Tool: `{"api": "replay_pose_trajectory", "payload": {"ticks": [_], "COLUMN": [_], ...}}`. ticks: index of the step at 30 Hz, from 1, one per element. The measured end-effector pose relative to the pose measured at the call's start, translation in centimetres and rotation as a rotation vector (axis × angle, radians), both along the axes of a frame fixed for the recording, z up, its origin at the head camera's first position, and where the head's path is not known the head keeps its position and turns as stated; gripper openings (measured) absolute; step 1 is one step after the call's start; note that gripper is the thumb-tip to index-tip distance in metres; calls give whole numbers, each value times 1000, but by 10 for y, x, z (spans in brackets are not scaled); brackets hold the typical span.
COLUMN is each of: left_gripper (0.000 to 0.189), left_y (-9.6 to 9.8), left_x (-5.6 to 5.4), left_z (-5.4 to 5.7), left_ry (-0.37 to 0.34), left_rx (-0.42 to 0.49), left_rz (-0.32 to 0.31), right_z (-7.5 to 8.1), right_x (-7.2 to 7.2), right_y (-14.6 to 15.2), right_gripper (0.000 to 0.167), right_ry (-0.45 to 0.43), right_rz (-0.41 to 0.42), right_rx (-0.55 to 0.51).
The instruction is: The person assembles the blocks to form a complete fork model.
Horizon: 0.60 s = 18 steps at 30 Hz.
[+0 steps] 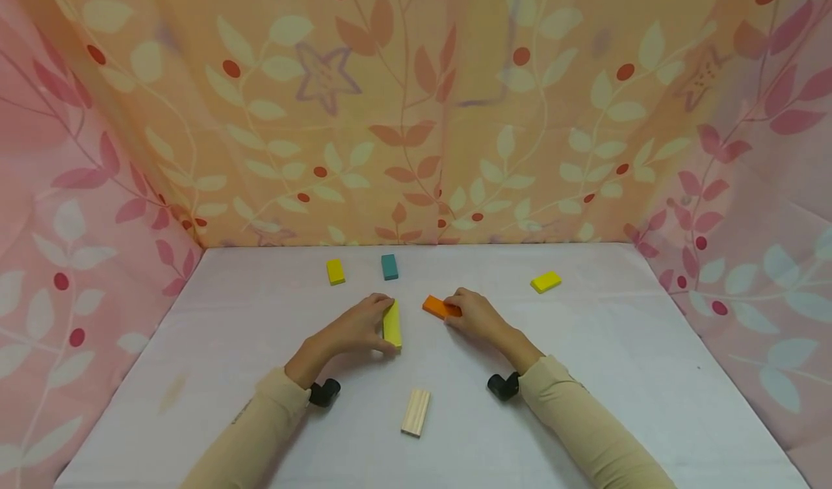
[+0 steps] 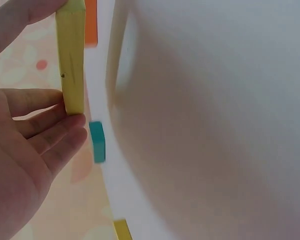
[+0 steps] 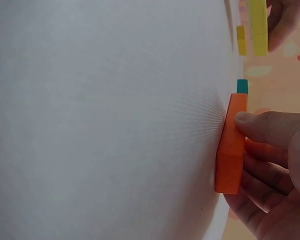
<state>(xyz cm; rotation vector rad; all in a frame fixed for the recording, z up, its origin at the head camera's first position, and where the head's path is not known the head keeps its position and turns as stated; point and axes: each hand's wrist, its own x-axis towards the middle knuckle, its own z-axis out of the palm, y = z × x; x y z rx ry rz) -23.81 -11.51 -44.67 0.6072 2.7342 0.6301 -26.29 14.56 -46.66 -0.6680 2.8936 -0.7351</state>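
Note:
My left hand (image 1: 356, 328) holds a long pale yellow block (image 1: 392, 326) by its two ends, thumb at the near end and fingers at the far end. In the left wrist view the same yellow block (image 2: 71, 62) looks raised off the table. To the right, my right hand (image 1: 479, 317) pinches an orange block (image 1: 437, 306) with the thumb on one face and the fingers behind. The right wrist view has that orange block (image 3: 231, 150) close to the white cloth; whether it touches cannot be told. A gap separates the two held blocks.
A short yellow block (image 1: 335, 272) and a teal block (image 1: 389, 266) lie at the back of the white table (image 1: 260, 402). Another yellow block (image 1: 546, 282) lies at the back right. A plain wooden block (image 1: 416, 412) lies in front, between the forearms. Patterned curtains (image 1: 416, 149) enclose the table.

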Motion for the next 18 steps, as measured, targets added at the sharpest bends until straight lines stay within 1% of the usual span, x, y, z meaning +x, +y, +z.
{"api": "replay_pose_trajectory", "payload": {"ticks": [6, 10, 15, 18], "left_gripper": [96, 96, 95, 95], "left_y": [14, 23, 34, 39], "left_x": [1, 2, 3, 3], "left_z": [1, 0, -2, -3], "left_ry": [5, -4, -21, -33], "left_rx": [10, 17, 10, -8], "left_rz": [-44, -86, -110, -116], "right_z": [0, 1, 2, 3], "right_x": [0, 1, 2, 1], "right_y": [0, -1, -1, -1], "right_gripper": [36, 36, 36, 36], "right_ry": [-5, -18, -18, -21], "right_rz": [-3, -14, -9, -9], "right_rx": [10, 19, 20, 20]}}
